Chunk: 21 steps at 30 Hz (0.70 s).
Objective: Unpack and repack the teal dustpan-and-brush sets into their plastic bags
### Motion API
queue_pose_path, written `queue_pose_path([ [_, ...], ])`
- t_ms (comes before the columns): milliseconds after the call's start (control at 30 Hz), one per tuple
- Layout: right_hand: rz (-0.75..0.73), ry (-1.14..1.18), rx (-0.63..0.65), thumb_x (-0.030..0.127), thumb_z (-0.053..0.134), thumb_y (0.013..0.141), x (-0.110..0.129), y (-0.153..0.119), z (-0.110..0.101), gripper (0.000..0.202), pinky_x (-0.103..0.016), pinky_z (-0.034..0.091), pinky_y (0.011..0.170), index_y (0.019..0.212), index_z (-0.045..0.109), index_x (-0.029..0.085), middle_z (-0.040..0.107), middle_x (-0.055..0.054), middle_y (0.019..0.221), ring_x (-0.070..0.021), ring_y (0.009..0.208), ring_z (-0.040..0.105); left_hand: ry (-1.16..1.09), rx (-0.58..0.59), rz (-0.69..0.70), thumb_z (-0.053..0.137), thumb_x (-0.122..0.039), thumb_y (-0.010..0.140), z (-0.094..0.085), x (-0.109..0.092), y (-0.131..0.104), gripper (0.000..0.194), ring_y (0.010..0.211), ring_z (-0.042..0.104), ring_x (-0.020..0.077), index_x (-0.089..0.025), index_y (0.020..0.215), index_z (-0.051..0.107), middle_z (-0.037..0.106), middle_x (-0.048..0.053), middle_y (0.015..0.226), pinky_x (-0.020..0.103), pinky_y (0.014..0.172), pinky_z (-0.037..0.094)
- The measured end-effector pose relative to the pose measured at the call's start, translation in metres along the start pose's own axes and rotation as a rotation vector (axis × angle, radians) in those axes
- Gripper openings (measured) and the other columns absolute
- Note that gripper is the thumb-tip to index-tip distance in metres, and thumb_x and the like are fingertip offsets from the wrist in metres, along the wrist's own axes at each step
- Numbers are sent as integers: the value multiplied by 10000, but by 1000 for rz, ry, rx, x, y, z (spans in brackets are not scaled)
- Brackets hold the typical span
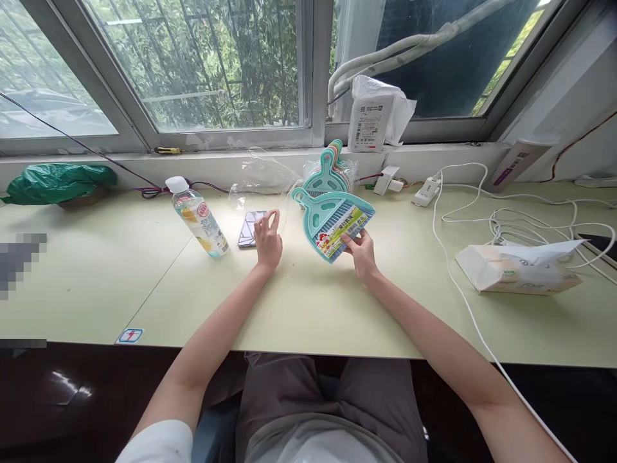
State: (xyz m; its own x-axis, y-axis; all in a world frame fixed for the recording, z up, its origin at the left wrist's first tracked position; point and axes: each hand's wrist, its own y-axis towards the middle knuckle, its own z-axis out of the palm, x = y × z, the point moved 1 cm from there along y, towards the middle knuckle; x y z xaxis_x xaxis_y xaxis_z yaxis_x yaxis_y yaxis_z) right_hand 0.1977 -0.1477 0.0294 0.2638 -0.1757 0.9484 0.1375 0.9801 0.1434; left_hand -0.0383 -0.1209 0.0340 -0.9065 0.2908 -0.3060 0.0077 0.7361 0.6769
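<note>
My right hand grips the lower right edge of a small teal dustpan with a blue-bristled brush and a printed label on it. The dustpan is tilted above the table, its handle loop toward the upper left. Left of it, the fingers of my left hand are pinched at the lower edge of a clear plastic bag, which stands up and is hard to see. Just beside that hand lies a phone. Behind the held dustpan, a stack of similar dustpans rests in clear wrapping.
A drink bottle with a white cap stands left of the phone. Farther left lies a green plastic bag. On the right are a tissue pack, white cables and a power strip. A window ledge borders the back.
</note>
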Motion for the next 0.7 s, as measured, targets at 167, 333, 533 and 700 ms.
queue_pose_path([
  [167,11,-14,57,415,756,638,3,-2,4,459,-388,584,747,984,529,217,691,-40,916,-216,853,673,-7,9,6,395,-46,755,0,0,0,671,1254,357,299,-198,1408,413,447,71,1388,457,1067,331],
  [333,102,-16,97,386,754,646,-2,-2,5,435,-420,582,760,979,539,208,689,-48,925,-219,842,676,-13,8,24,391,-60,776,-2,0,0,653,1266,352,299,-201,1414,404,441,68,1400,460,1077,319],
  [533,112,-17,27,315,723,694,-4,0,-1,342,-399,590,785,971,556,205,692,-46,949,-201,847,680,-25,-5,46,410,-75,800,-2,-2,1,637,1274,346,288,-208,1422,385,440,79,1399,454,1081,307],
  [700,120,-6,31,320,727,696,-7,1,-3,339,-400,591,788,974,574,199,705,-46,937,-204,843,686,-37,46,145,412,-127,841,-1,-12,-3,580,1254,376,281,-202,1416,396,459,73,1388,433,1086,300],
])
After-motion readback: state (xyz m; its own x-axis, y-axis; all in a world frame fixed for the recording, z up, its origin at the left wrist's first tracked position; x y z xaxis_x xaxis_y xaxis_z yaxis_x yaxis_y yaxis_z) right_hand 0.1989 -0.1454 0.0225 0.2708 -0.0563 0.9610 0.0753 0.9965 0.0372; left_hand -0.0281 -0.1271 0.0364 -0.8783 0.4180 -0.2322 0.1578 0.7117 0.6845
